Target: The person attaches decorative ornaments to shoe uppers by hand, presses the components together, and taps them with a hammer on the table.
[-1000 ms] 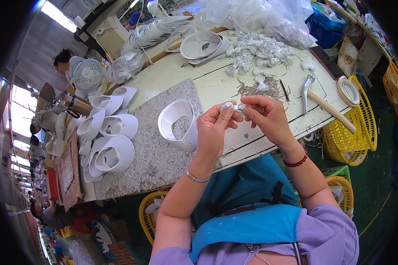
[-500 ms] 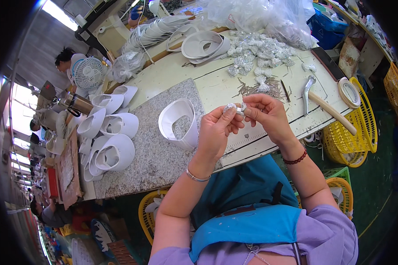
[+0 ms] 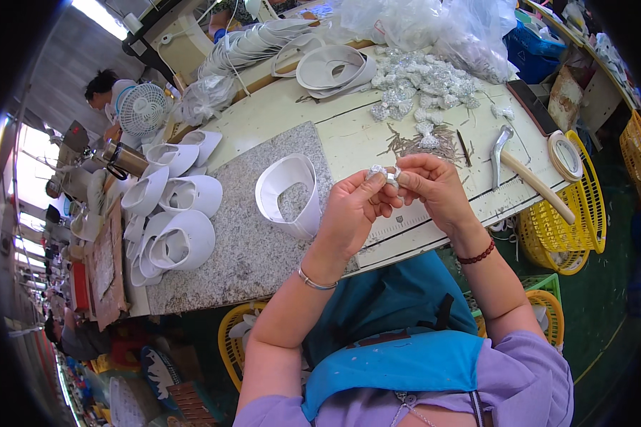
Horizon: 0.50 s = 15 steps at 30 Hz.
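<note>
Between both hands is a small silver glitter bow, pinched at its two ends. My left hand grips its left end between thumb and fingers. On the other end, my right hand closes with thumb and fingertips. The fingers cover parts of the bow. Left of my hands, a white shoe upper stands on the speckled grey board. Beyond the hands lies a heap of similar glittery bows, with a single bow resting on scattered thin brown strips.
Several white uppers cluster at the table's left. More stacked uppers and clear plastic bags lie at the back. Rightward are a hammer, a pen-like dark stick, a tape roll and a yellow basket.
My fingers have shifted slightly on the bow, which is tilted a little differently. Both hands stay in about the same place, and the whole view has moved slightly.
</note>
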Available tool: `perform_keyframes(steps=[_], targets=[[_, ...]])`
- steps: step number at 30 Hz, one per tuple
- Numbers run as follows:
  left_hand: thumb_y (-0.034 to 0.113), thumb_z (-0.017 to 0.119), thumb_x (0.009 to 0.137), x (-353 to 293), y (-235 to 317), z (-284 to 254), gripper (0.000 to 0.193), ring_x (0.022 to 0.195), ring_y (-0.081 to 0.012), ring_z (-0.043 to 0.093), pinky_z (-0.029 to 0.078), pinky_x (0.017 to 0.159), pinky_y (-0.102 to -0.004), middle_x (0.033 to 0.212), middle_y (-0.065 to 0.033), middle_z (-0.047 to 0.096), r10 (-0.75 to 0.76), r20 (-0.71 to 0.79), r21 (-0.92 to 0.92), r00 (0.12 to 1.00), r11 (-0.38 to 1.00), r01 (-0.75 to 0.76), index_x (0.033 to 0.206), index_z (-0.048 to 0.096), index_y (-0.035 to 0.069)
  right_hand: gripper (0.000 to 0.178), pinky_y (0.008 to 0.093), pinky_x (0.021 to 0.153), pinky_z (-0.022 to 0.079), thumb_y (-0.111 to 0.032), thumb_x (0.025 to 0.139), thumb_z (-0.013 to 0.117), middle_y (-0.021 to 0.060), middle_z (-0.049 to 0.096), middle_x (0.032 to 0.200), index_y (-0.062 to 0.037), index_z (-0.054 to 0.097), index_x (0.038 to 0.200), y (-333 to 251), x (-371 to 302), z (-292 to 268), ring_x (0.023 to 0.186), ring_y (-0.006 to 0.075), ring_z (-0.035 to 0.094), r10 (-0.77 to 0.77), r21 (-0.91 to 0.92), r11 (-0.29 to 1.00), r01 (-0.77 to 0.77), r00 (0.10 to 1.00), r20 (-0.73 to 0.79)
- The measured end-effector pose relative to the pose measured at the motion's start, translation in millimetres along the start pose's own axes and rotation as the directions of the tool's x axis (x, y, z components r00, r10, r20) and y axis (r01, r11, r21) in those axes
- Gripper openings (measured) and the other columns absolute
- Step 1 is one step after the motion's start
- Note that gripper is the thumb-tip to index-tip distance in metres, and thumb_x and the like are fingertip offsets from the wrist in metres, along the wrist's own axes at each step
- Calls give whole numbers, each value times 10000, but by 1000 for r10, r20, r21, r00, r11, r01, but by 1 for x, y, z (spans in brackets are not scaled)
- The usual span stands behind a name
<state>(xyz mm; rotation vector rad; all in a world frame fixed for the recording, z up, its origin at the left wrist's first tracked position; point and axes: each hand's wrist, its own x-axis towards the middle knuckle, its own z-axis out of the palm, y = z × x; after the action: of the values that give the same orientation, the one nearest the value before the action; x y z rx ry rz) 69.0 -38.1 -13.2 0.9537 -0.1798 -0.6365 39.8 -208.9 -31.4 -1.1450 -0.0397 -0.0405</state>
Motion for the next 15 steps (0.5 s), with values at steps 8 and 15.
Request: perform_keyframes(steps=[8, 15], targets=[[171, 502, 962, 4, -5, -3, 178, 707, -150, 625, 475, 622, -245, 806, -51, 639, -1, 5, -6, 1000, 1000, 1, 972, 606, 27, 202, 208, 603, 486, -65, 847, 653, 40, 664, 829, 3, 647, 1037, -3, -10, 17, 702, 65, 592, -320, -479, 843, 245, 944, -81], [175, 520, 957, 2, -9, 2, 207, 725, -152, 626, 469, 628, -239, 815, -62, 645, 151, -28, 154, 988, 977, -145, 1032, 618, 9, 228, 203, 606, 481, -52, 843, 653, 19, 635, 793, 1, 627, 1063, -11, -15, 18, 695, 64, 579, -275, -417, 881, 224, 959, -65]])
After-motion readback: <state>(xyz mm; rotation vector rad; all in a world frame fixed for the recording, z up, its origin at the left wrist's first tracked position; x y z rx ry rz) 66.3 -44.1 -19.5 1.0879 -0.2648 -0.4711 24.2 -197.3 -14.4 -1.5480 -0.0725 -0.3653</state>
